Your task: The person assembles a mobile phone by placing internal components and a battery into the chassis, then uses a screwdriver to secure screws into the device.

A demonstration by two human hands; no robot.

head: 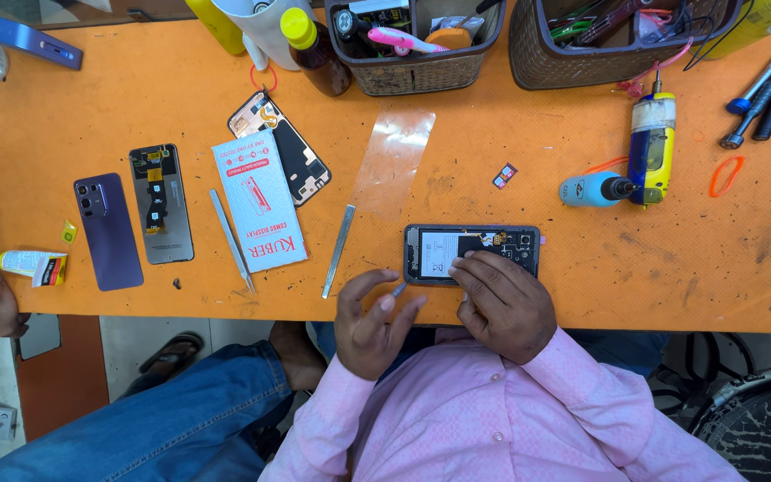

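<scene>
White-and-red flat packet [261,201] lies beside small glue box [33,265].

Opened phone [472,253] on table [671,268], tweezers [230,239] left of it

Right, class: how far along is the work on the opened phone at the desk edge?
Done: the opened phone lies with its back off and its insides showing, and a purple back cover lies apart. In hand: the right hand rests its fingertips on the insides, with the left hand beside it. Left: the phone has no cover on yet; the tweezers lie untouched.

Matt scuffed orange tabletop [528,268], glossy purple back cover [107,232].
</scene>
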